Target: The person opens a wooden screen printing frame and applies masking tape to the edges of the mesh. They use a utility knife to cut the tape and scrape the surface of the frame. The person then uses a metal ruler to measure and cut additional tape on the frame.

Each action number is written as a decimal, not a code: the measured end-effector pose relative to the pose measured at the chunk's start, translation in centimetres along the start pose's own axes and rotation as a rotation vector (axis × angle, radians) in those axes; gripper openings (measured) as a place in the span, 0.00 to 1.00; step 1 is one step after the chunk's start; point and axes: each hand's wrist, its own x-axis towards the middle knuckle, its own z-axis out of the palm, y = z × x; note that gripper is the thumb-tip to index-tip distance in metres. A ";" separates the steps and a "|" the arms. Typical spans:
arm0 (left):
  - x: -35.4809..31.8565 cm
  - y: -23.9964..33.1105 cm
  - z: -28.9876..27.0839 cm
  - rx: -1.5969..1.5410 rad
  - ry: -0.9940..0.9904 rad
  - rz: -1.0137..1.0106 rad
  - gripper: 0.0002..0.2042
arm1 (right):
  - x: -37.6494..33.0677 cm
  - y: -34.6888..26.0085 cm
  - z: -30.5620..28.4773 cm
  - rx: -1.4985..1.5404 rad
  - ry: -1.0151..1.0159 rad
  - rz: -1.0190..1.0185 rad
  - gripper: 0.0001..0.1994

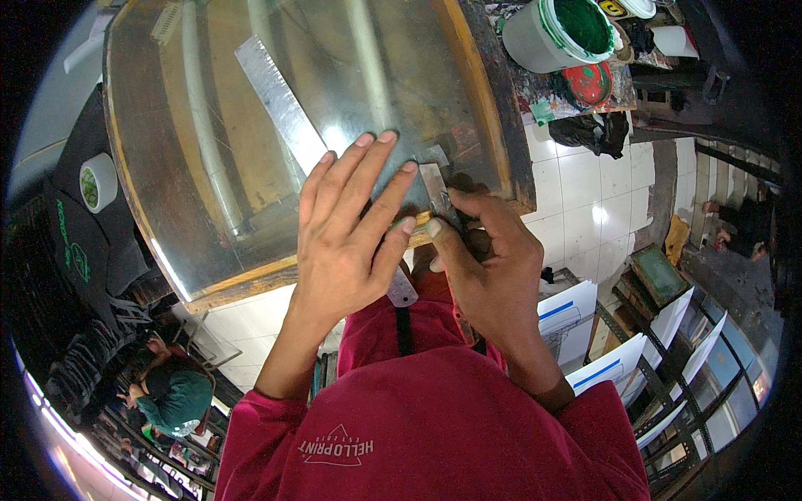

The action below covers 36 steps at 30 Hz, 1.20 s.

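A long steel ruler (280, 100) lies slantwise on the glass-topped table (434, 75), its rounded near end sticking out past the wooden edge. My left hand (347, 221) lies flat across the ruler, fingers stretched out and pointing away from me. Just right of it, at the table's near edge, my right hand (497, 259) is closed around a cutter knife with a red handle (461, 321) and a metal front part (435, 185). The knife's tip is hard to make out. A small greyish translucent piece (432, 154) lies on the glass beside it.
Pale tubes (200, 125) show beneath the glass. At the far right stand a white bucket of green paint (543, 37) and a red lid (589, 83). A rack (660, 367) with white printed sheets is at the right. Another person (175, 401) sits at lower left.
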 end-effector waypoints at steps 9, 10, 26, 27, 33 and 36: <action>0.1 0.0 0.1 0.033 -0.015 0.001 0.21 | -0.2 0.5 0.2 0.065 -0.011 -0.011 0.15; 0.1 -0.1 0.1 0.031 -0.016 0.003 0.21 | -0.2 0.6 0.2 0.082 -0.011 -0.011 0.16; 0.0 -0.3 0.2 0.001 0.012 0.010 0.20 | -0.1 1.2 0.6 0.169 0.065 -0.030 0.17; 0.0 -0.3 0.1 0.000 0.014 0.011 0.20 | -0.1 1.2 0.6 0.172 0.064 -0.025 0.17; 0.0 -0.4 0.0 -0.011 0.028 0.028 0.21 | -0.4 1.1 0.4 0.208 0.027 0.060 0.17; -0.1 -0.4 -0.2 -0.040 0.059 0.040 0.21 | -0.6 0.7 0.3 0.310 -0.010 0.069 0.16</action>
